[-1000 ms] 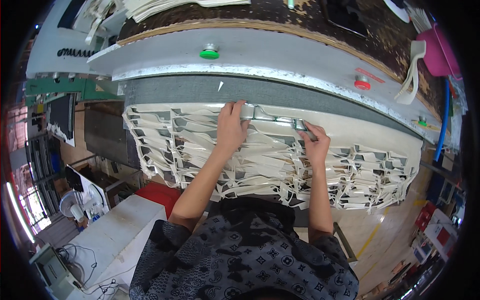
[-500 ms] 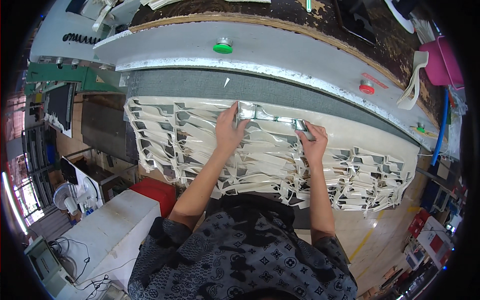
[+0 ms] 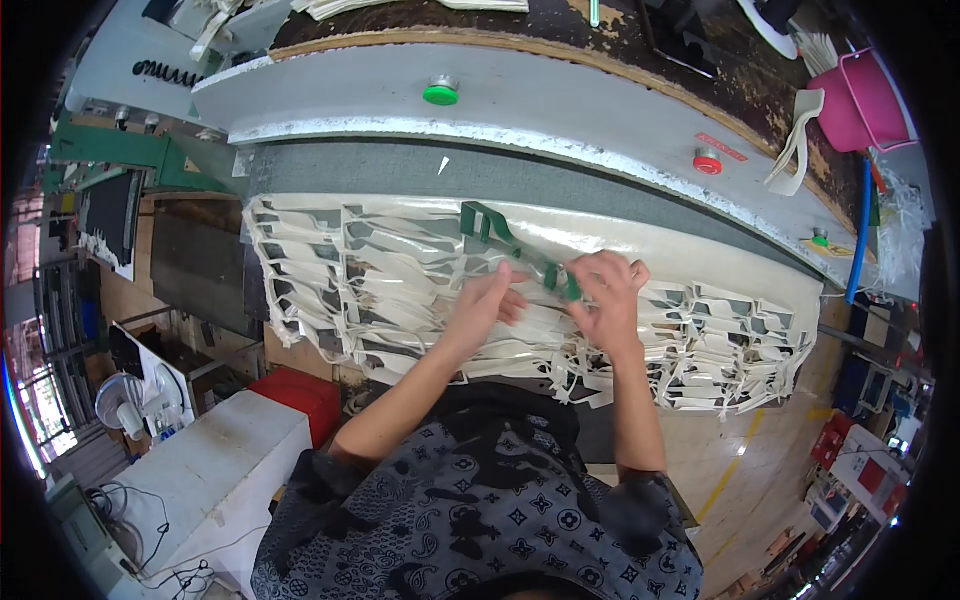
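My right hand [image 3: 610,300] grips one end of a cutting die [image 3: 499,225], a long, narrow metal frame with green sides. The die is tilted over a cream sheet [image 3: 640,240] that is full of cut-outs, with thin strips left between them. To the left of the held end, my left hand [image 3: 484,312] is off the die, its fingers apart and slightly smeared by motion. Loose cream strips and pieces lie under both hands.
Beyond the sheet runs a grey machine beam [image 3: 560,110] with a green button [image 3: 440,92] and a red button [image 3: 707,161]. A pink bucket [image 3: 850,105] stands on the worn tabletop at far right. A fan [image 3: 122,402] is at left, near a red box [image 3: 300,400].
The die has turned from its shiny face to its green sides and tilted, its right end now nearer me. My left hand has let go and drawn back toward me.
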`<state>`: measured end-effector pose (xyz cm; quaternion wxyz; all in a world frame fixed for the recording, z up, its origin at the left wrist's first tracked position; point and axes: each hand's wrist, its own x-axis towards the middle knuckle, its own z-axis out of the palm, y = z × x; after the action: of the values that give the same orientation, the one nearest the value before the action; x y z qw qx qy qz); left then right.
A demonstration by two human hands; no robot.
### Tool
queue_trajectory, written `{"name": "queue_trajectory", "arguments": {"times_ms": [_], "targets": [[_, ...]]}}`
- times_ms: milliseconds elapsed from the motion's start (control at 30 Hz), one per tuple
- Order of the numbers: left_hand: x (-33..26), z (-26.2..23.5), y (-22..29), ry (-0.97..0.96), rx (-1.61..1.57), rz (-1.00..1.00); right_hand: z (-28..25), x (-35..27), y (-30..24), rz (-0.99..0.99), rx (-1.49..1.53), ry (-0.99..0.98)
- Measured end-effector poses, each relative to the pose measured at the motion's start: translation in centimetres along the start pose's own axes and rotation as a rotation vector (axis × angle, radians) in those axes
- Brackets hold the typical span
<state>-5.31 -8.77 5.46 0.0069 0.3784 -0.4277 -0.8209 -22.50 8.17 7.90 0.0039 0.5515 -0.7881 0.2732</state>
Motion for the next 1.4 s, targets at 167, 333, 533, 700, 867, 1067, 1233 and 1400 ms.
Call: {"name": "queue_trajectory", "arguments": {"times_ms": [167,333,533,700,867,1067,1233,1400], "targets": [[-2.3,2.3,0.4,0.009,-0.030,0.068,-0.2,-1.9,-4.8,-0.284,-0.004,0.002],[-3.0,-0.4,6.0,0.064,0.862,0.431,1.6,-2.3,-0.3,-0.020,0.159,0.137],[5.0,-2.2,8.1,0.164,1.260,0.936,6.0,-4.0,1.0,0.311,-0.221,-0.208],[10.3,-2.0,5.2,0.011,1.335,1.048,6.1,-5.0,0.1,0.244,-0.227,-0.281],[10.7,-3.9,2.8,0.095,1.402,1.109,4.4,-5.1,0.9,0.313,-0.030,-0.229],[9.6,-5.0,1.4,0.441,1.095,0.960,4.2,-2.8,6.7,0.423,0.149,0.140],[9.5,-6.5,0.0,0.541,1.047,0.919,7.4,-1.6,8.2,0.367,0.141,0.130],[8.9,-6.9,-0.8,0.547,0.998,0.875,8.3,-2.8,7.4,0.443,0.230,0.164]]}}
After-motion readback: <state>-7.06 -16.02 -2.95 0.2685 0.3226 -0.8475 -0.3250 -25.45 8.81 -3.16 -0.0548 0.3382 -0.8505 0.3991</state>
